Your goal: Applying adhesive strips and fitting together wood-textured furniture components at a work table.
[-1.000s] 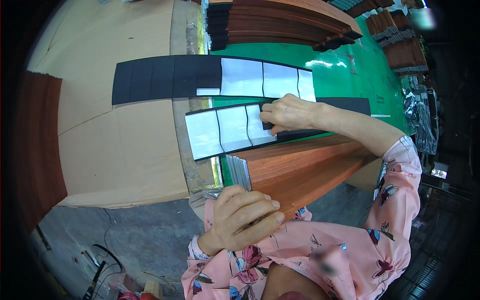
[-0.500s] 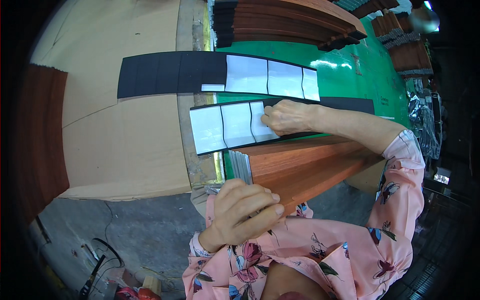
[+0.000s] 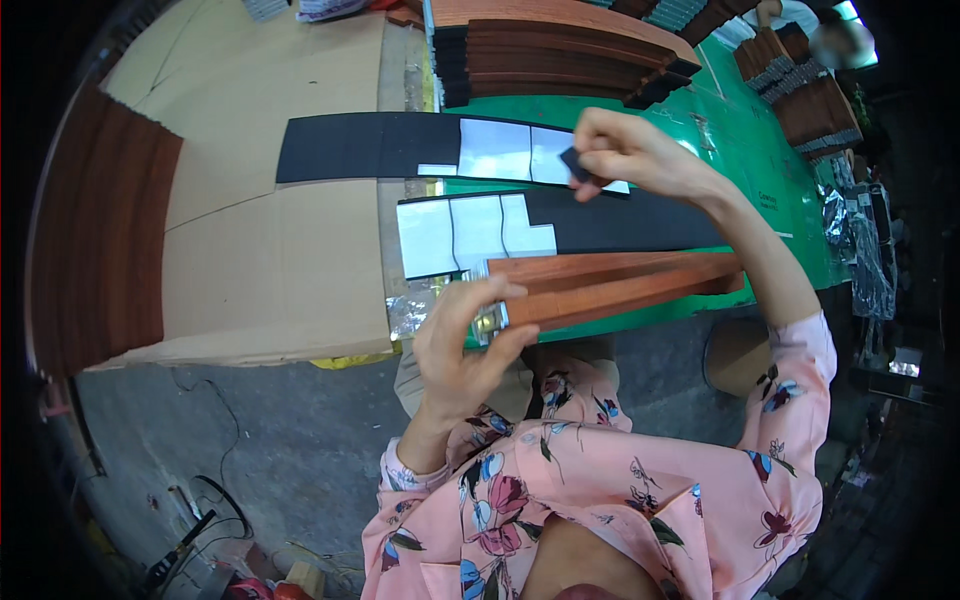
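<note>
My left hand (image 3: pixel 452 348) grips the left end of a long reddish-brown wood-grain profile (image 3: pixel 610 298), thumb and fingers on either side of its metallic end. That profile lies along the near edge of the green table. Above the far black strip, my right hand (image 3: pixel 635 150) pinches a small black pad (image 3: pixel 574 164). The far strip (image 3: pixel 350 148) has a white backing sheet (image 3: pixel 492 150) over part of it. A second black strip (image 3: pixel 640 222) lies nearer, its left part covered by white backing (image 3: pixel 424 238) with a stepped edge.
Wood-grain profiles with black ends (image 3: pixel 560 55) are stacked at the back. Another brown stack (image 3: pixel 105 235) stands on the cardboard (image 3: pixel 280 260) at left. More bundles (image 3: pixel 815 115) lie at the far right, near another person. Plastic-wrapped goods (image 3: pixel 872 255) hang beyond the green table (image 3: pixel 800 220).
My right hand has lifted off the near strip and moved right and away, now with a black pad in its fingers. My left hand rose to the profile's end, and the profile has turned.
</note>
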`<state>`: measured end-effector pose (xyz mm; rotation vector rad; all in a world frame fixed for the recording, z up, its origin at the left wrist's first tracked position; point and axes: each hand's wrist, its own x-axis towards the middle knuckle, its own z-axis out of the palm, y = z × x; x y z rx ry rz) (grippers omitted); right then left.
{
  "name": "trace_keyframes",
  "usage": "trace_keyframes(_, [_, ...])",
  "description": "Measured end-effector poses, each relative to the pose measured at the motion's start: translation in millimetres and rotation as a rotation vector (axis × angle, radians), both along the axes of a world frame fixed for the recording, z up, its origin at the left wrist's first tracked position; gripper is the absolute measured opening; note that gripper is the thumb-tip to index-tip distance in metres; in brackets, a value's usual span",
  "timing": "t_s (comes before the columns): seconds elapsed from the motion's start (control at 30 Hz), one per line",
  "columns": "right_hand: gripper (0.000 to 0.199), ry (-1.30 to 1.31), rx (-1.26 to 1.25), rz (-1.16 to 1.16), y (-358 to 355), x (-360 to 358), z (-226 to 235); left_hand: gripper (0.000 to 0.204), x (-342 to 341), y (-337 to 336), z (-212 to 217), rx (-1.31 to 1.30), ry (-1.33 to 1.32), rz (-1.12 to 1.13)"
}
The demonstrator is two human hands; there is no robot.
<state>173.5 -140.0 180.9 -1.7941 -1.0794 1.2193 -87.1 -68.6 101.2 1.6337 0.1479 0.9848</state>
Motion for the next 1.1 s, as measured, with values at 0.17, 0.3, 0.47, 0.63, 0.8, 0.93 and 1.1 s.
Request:
trace_keyframes(0.17, [0.026,0.033,0.233,-0.192,-66,-57,30,0.037,7,-2,4,-0.001,0.055,0.091])
trace_keyframes(0.3, [0.022,-0.274,0.446,-0.224,-77,-101,24,0.030,0,-4,3,-0.239,0.115,-0.009])
trace_keyframes(0.47, [0.022,-0.581,0.675,-0.142,-64,-142,23,0.032,-6,2,-8,-0.132,0.041,-0.168])
trace_keyframes(0.63, [0.023,-0.775,0.672,-0.156,-60,-152,9,0.029,-6,1,-4,-0.145,0.034,-0.167])
trace_keyframes(0.8, [0.023,-0.746,0.622,-0.227,-58,-158,3,0.025,-7,1,-2,-0.163,0.036,-0.157])
trace_keyframes(0.93, [0.023,-0.703,0.611,-0.256,-56,-160,2,0.024,-7,0,3,-0.169,0.035,-0.139])
trace_keyframes(1.1, [0.023,-0.715,0.622,-0.264,-55,-160,-1,0.023,-6,0,5,-0.176,0.031,-0.128])
